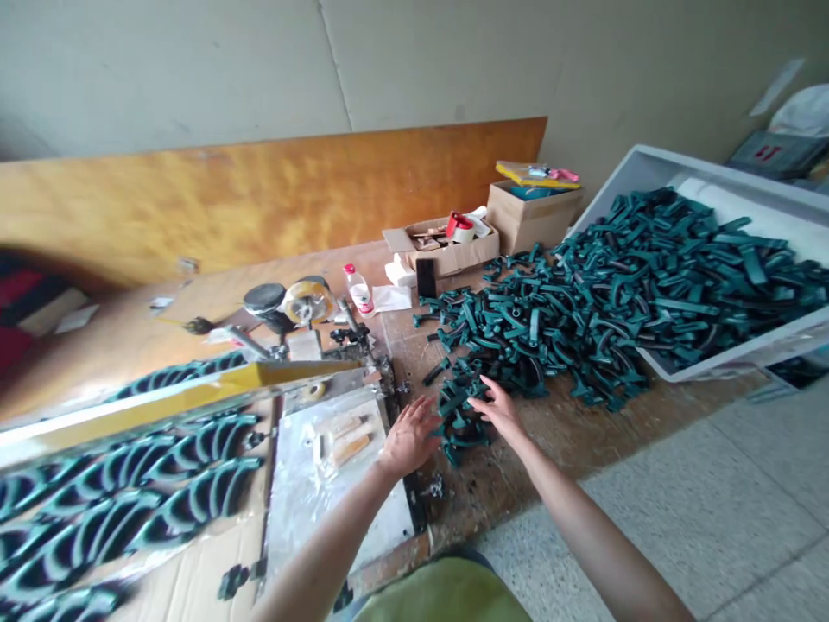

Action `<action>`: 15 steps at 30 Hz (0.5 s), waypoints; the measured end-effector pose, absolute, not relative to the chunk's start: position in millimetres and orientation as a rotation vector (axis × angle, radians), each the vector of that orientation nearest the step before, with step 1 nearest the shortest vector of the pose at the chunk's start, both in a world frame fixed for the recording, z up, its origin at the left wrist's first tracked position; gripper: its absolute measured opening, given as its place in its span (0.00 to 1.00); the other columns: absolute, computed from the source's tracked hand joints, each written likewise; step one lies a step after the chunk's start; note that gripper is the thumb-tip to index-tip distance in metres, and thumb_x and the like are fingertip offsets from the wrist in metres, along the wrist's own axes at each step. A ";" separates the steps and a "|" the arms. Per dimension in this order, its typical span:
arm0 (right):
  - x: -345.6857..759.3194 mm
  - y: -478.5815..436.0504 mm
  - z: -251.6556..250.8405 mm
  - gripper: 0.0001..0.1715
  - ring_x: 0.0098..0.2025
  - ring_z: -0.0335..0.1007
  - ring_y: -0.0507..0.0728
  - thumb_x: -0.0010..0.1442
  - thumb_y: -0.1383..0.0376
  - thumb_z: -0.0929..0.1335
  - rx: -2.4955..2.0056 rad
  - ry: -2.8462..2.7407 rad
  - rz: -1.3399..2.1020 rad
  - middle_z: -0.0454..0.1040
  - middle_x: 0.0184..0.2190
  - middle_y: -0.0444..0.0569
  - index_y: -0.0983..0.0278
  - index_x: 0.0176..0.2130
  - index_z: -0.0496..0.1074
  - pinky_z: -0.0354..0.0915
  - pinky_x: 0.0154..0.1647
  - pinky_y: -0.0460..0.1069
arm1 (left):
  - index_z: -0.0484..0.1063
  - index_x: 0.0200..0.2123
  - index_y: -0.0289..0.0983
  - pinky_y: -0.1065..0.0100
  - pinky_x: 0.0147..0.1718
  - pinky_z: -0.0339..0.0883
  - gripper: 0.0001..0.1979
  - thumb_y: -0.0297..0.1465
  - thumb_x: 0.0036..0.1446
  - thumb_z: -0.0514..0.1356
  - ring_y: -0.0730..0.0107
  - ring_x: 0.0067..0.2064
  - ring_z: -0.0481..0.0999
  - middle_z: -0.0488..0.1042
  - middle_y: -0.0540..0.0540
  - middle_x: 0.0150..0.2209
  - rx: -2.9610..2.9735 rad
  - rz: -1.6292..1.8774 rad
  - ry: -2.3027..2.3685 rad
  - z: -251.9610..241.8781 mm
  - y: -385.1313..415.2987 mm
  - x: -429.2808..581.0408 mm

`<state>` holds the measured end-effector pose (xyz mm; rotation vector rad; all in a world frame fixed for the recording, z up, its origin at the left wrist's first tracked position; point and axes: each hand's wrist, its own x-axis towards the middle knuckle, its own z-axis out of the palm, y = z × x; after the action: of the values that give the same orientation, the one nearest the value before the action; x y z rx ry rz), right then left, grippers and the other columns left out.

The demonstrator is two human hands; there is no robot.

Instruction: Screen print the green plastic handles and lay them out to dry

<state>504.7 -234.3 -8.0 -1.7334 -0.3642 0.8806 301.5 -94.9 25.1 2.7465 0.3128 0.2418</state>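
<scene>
On the head cam, your left hand is open with the fingers spread, its grip empty, just beside a heap of dark green curved plastic pieces on the worn wooden bench. Your right hand is open too, fingertips on the heap's near edge, and I can't see it gripping anything. More pieces fill a white tray. Rows of green arched pieces already lie on brown cardboard at left, but most of the pile's still left.

Blurred, edge-cut teal plastic parts
</scene>
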 end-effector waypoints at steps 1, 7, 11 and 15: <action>509.1 -235.7 -4.2 0.55 0.39 0.77 0.57 0.43 0.52 0.75 -1.737 -0.399 0.895 0.70 0.55 0.56 0.58 0.65 0.55 0.73 0.33 0.50 | 0.75 0.48 0.38 0.48 0.60 0.62 0.15 0.30 0.56 0.62 0.49 0.65 0.61 0.65 0.36 0.63 2.714 0.332 0.349 28.1 -95.9 288.3; 522.0 -231.4 17.4 0.44 0.35 0.75 0.59 0.48 0.52 0.73 -1.984 -0.659 0.779 0.78 0.39 0.53 0.64 0.59 0.61 0.72 0.33 0.52 | 0.76 0.42 0.40 0.53 0.54 0.69 0.08 0.32 0.61 0.58 0.57 0.56 0.74 0.74 0.40 0.55 2.468 0.659 0.743 51.6 -97.8 187.2; 501.9 -206.7 34.6 0.17 0.38 0.72 0.63 0.52 0.55 0.71 -2.331 -1.113 0.300 0.74 0.29 0.50 0.61 0.40 0.71 0.67 0.38 0.55 | 0.77 0.39 0.41 0.54 0.51 0.71 0.10 0.36 0.62 0.56 0.58 0.50 0.77 0.77 0.42 0.52 2.220 0.654 1.091 61.2 -96.6 114.2; 445.1 -156.6 39.2 0.08 0.38 0.69 0.59 0.53 0.62 0.68 -1.984 -1.420 0.182 0.72 0.33 0.49 0.60 0.33 0.65 0.64 0.37 0.50 | 0.77 0.39 0.40 0.59 0.43 0.74 0.14 0.41 0.61 0.56 0.59 0.45 0.80 0.76 0.41 0.52 1.887 0.698 1.304 57.2 -94.0 57.7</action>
<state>445.1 -156.6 39.2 -1.9841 -1.4197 0.1821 57.7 -94.0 57.2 1.8871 1.3038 0.6985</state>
